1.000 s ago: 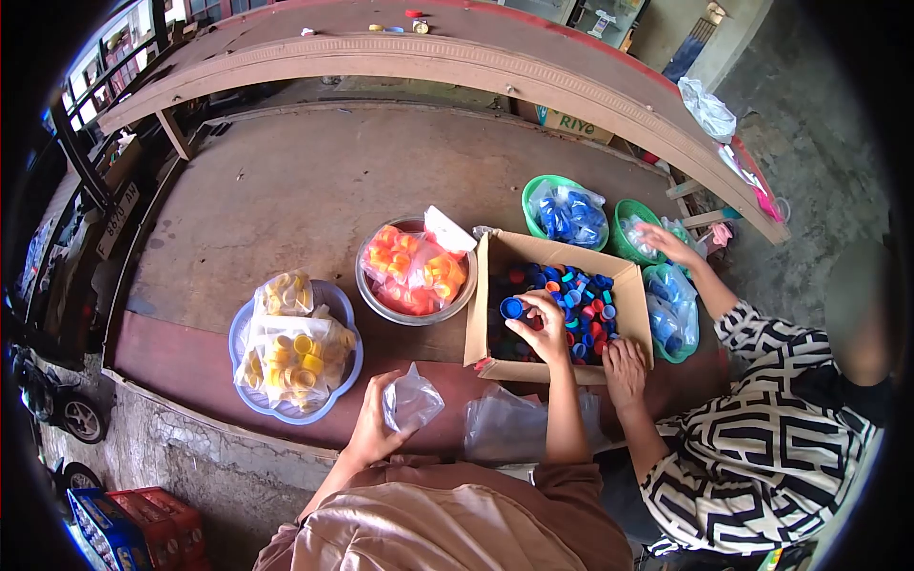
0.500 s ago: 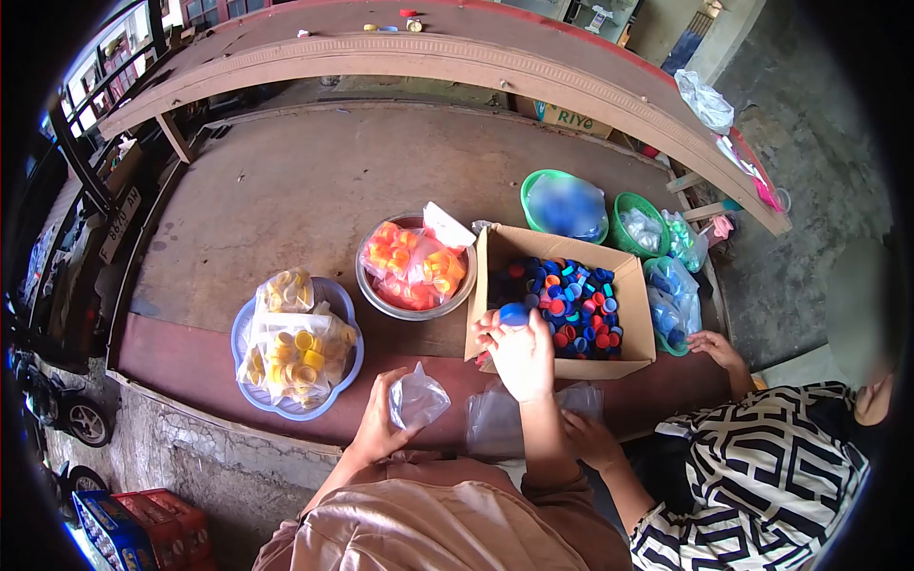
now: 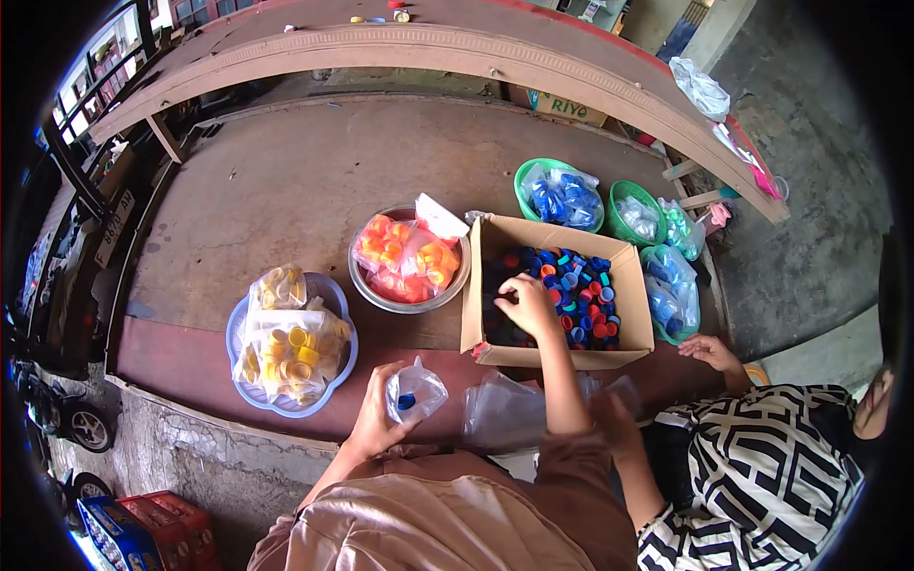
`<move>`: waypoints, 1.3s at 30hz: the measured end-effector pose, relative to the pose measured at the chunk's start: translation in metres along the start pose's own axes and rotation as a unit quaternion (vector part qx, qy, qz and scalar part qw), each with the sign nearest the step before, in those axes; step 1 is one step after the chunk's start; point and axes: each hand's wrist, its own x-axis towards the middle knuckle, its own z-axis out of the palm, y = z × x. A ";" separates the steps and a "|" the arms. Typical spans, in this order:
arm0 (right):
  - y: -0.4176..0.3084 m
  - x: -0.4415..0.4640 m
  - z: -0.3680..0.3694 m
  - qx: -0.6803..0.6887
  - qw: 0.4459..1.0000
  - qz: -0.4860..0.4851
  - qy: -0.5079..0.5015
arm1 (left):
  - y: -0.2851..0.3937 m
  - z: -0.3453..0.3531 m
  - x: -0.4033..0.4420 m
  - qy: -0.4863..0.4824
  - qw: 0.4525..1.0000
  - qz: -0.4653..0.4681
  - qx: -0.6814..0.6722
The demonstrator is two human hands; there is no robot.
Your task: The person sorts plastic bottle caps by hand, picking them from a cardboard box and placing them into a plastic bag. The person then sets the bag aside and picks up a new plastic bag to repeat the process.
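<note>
Right hand (image 3: 528, 309): above the left part of the cardboard box (image 3: 547, 357); fingers (image 3: 511, 286) bent, tips drawn inward over the caps; cannot tell whether pinching anything.
Left hand (image 3: 376, 421): well apart from the right, just above the near edge of the counter (image 3: 286, 181); fingers curled round the side of a clear bag (image 3: 427, 384), gripping the film.
Inside the clear bag: a blue cap (image 3: 407, 402), seen through the plastic.
Inside the cardboard box: many loose caps (image 3: 571, 278), mostly blue and red, a few orange and teal.
Below the right forearm: flat clear sleeves (image 3: 493, 416), lying on the counter in front of the box.
Beside those sleeves: a co-worker's blurred hand (image 3: 617, 421); cannot tell what it touches.
Farther right: the co-worker's other hand (image 3: 712, 352), low beside the green baskets (image 3: 617, 226), fingers spread loosely.
Behind and right of the box: those baskets, bearing bags, some with blue contents.
Left of the box: a metal bowl (image 3: 459, 297) with bagged orange caps (image 3: 384, 246).
Farther left: a lavender basin (image 3: 348, 366) heaped with bagged yellow caps (image 3: 293, 357).
Along the far side: a raised shelf (image 3: 381, 40).
</note>
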 end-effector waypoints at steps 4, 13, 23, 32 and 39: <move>0.027 0.015 0.020 -0.263 0.935 0.194 -0.140 | -0.001 0.001 0.002 -0.002 1.000 0.008 -0.001; 0.036 0.000 0.013 -0.070 0.980 0.154 -0.108 | -0.003 0.001 -0.001 0.006 1.000 -0.014 0.002; 0.010 -0.033 -0.008 0.521 0.852 -0.011 0.059 | -0.003 -0.001 -0.002 0.003 1.000 -0.003 0.011; 0.029 -0.035 0.011 0.295 0.925 -0.050 0.233 | -0.003 0.000 -0.005 0.002 1.000 -0.007 0.003; 0.025 -0.035 0.011 0.365 0.893 -0.025 0.263 | -0.004 0.001 -0.004 0.001 1.000 -0.012 -0.002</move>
